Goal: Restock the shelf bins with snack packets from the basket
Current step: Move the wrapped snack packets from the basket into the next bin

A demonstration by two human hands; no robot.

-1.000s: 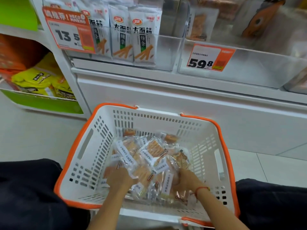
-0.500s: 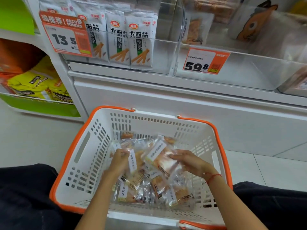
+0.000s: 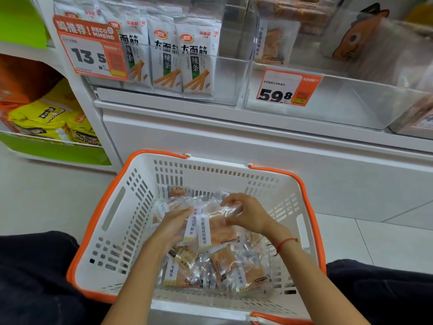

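You hold a small stack of clear snack packets (image 3: pixel 210 221) above the heap of packets (image 3: pixel 218 268) in the basket (image 3: pixel 131 207). Your left hand (image 3: pixel 173 222) grips the stack's 9 o'clock edge, fingers curled under it; your right hand (image 3: pixel 246 212) pinches its 2 o'clock corner. At 12 o'clock, past the basket, sits the clear shelf bin (image 3: pixel 332 106) with its 59.8 price tag (image 3: pixel 288 87).
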